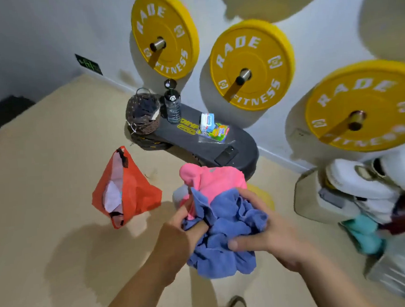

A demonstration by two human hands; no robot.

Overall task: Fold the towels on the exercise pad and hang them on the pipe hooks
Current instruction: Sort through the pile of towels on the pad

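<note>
Left hand [176,237] and right hand [276,242] grip a bunched blue towel [228,248] above the beige floor [42,190], a pink towel [213,179] bunched against it. Beyond them, a black exercise pad [208,145] lies along a white wall [104,27] hung with yellow weight plates [252,64].

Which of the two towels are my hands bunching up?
The blue towel, gripped by left hand and right hand; the pink towel sits behind it.

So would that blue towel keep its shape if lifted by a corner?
Probably not: the blue towel bunches in folds between the left hand and right hand, so it looks floppy. Likely light too, as fingers alone hold it up.
</note>
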